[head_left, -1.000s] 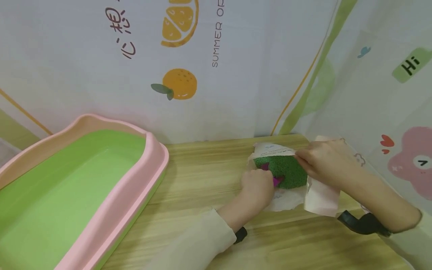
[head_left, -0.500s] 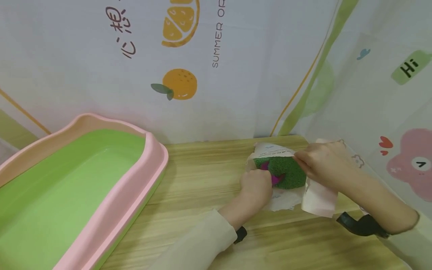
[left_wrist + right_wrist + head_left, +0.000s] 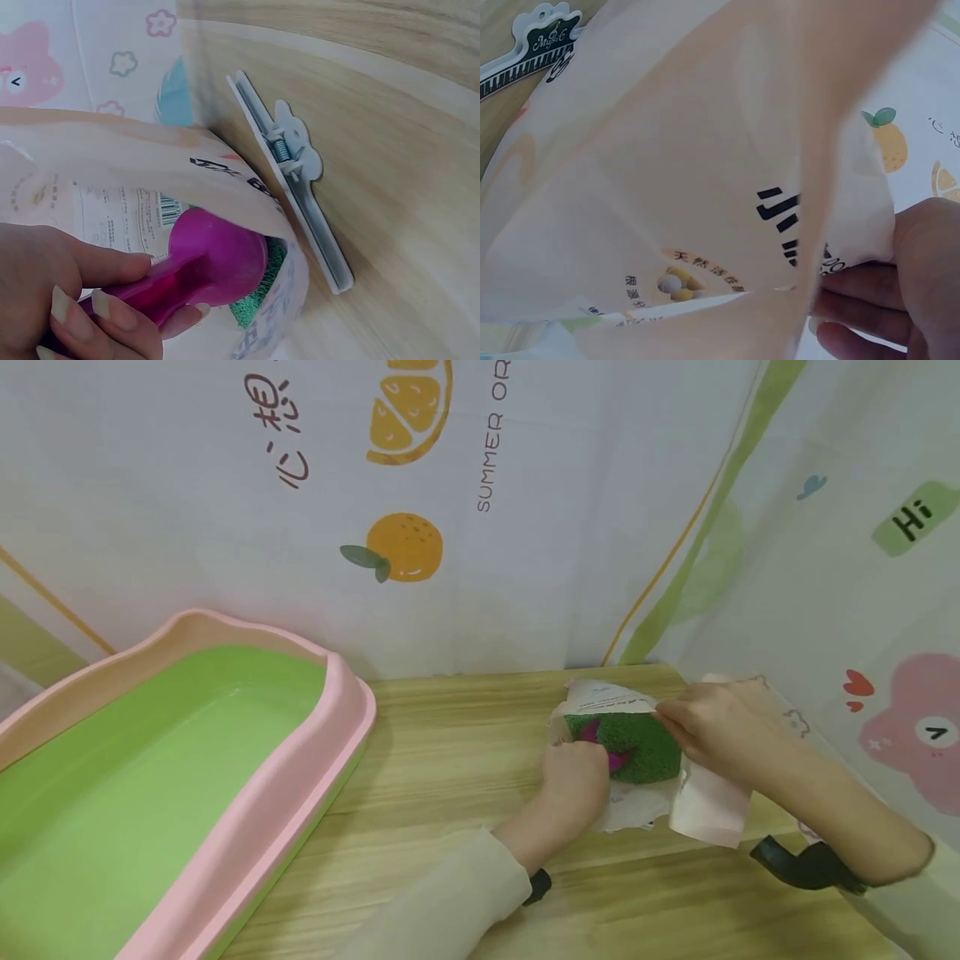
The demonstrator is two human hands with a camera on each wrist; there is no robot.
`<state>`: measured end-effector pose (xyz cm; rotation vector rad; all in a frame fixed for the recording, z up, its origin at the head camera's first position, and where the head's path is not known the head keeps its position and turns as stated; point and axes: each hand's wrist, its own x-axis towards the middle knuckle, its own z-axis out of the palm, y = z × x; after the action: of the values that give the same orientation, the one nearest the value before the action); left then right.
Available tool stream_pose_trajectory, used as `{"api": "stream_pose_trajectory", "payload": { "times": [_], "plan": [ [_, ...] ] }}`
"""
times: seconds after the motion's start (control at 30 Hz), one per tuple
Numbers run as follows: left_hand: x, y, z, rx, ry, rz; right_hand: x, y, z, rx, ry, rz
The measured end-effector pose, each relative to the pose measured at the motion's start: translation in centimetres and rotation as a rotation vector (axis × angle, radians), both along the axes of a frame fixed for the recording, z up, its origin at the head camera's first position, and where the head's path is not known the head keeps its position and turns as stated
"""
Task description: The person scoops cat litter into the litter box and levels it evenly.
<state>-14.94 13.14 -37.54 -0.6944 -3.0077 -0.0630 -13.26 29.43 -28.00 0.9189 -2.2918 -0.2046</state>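
A white printed bag [image 3: 637, 810] of green granules [image 3: 648, 752] lies with its mouth open at the right of the table. My left hand [image 3: 576, 785] is at the mouth and grips the handle of a magenta scoop [image 3: 217, 259]. In the left wrist view the scoop's bowl is inside the bag, against the granules. My right hand [image 3: 712, 722] pinches the bag's upper edge and holds the mouth apart; the right wrist view shows those fingers [image 3: 862, 296] at the bag's edge. Part of the scoop is hidden behind my left hand in the head view.
A large green tray with a pink rim [image 3: 348, 693] stands at the left. A white spring clip [image 3: 289, 180] with a piano-key pattern lies on the wood-look table [image 3: 442, 752] beside the bag. Printed cloth walls [image 3: 510, 593] rise at the back and right.
Both hands stay at the bag, with only slight movement. Slightly more of the magenta scoop shows among the granules than a second ago. The head view has shifted a little.
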Motion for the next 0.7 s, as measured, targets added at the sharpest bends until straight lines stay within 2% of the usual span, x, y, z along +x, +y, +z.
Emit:
{"api": "stream_pose_trajectory", "payload": {
  "times": [0.13, 0.2, 0.3, 0.37, 0.57, 0.63, 0.7],
  "plan": [
    [-0.1, -0.3, -0.4, 0.006, 0.006, 0.000, -0.1, 0.2, -0.1, 0.001, -0.005, 0.008],
    [-0.3, -0.6, -0.7, 0.004, -0.040, 0.004, -0.2, 0.4, -0.1, -0.005, -0.002, 0.005],
    [-0.5, -1.1, -0.9, 0.053, -0.172, 0.020, -0.4, 0.7, 0.2, -0.015, 0.005, -0.012],
    [-0.8, -1.4, -1.0, 0.125, -0.284, 0.031, -0.4, 0.9, 0.4, -0.017, 0.014, -0.018],
    [-1.8, -2.0, -1.2, 0.473, -0.624, 0.028, -0.4, 1.0, 0.6, -0.004, 0.024, -0.031],
    [-2.2, -2.0, -1.4, 0.560, -0.693, 0.030, -0.3, 1.0, 0.6, -0.006, 0.018, -0.037],
    [-2.4, -1.9, -1.6, 0.588, -0.715, 0.024, -0.3, 1.0, 0.6, -0.010, 0.012, -0.041]
  ]
}}
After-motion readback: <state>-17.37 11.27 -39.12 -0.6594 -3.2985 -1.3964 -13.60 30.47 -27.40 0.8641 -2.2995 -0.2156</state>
